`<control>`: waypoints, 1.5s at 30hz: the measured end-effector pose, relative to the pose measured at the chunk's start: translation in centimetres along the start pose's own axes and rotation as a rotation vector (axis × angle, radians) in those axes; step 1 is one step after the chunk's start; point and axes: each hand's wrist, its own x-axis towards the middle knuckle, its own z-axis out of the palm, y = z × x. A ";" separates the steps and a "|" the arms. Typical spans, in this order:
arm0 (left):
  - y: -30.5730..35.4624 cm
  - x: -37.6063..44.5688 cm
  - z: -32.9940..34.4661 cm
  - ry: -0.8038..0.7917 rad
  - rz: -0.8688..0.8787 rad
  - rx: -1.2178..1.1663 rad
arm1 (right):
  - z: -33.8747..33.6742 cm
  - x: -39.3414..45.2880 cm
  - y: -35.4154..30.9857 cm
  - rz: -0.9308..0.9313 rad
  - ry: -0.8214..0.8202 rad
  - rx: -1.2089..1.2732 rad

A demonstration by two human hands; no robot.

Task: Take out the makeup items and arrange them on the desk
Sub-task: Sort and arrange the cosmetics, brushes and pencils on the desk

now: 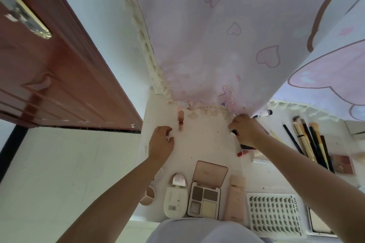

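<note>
**Pink tube upright, both hands on the white table**

Brown door (49, 77) stands at the far left. Next, the left hand (161, 143) rests knuckles-up on the table (207, 140), fingers loosely curled and holding nothing, just beside an upright pink tube (180, 119). Nearer the body lie a white bottle (175, 201), an open eyeshadow palette (205, 197) and a peach tube (236, 199). The right hand (246, 131), arm stretched forward, grips a small dark item (235, 132) at the curtain's (217, 35) hem. Brushes (312, 142) and a lash tray (275, 214) lie rightmost.
</note>
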 end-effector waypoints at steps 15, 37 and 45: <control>7.1 -2.1 -0.9 -0.438 0.121 -0.120 | -3.9 -5.1 -1.1 0.215 0.484 1.263; 20.4 -0.8 -3.3 -0.503 0.275 -0.102 | -9.8 -11.6 1.4 0.298 0.598 1.466; 23.2 -2.9 -4.8 -0.419 0.737 0.349 | -12.4 -12.7 0.3 0.339 0.345 1.464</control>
